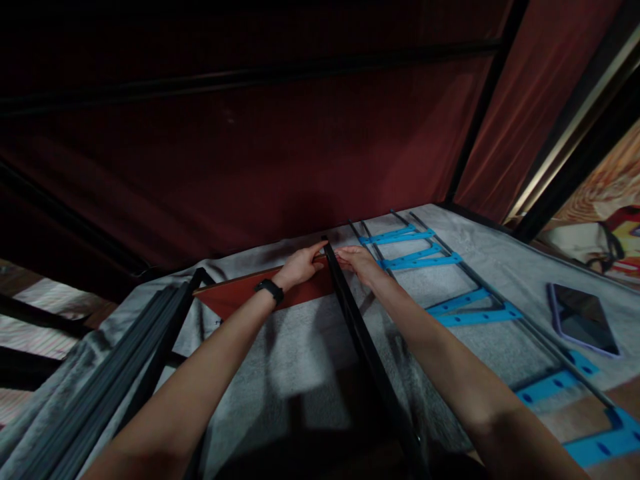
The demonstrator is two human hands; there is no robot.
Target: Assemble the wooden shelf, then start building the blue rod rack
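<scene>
Both my arms reach forward over a grey fabric surface (300, 347). My left hand (299, 267), with a black watch on the wrist, rests its fingers on the far end of a black metal rod (360, 333) where it meets a red-brown fabric panel (240, 297). My right hand (357, 261) touches the same rod end from the right, fingers curled over it. The fingertips of both hands nearly meet at the rod's tip.
A bundle of dark rods (115, 387) lies at the left. Thin black rods with blue plastic connectors (450, 310) lie at the right. A phone (583, 320) lies face up further right. Dark red fabric walls on a black frame (480, 107) rise behind.
</scene>
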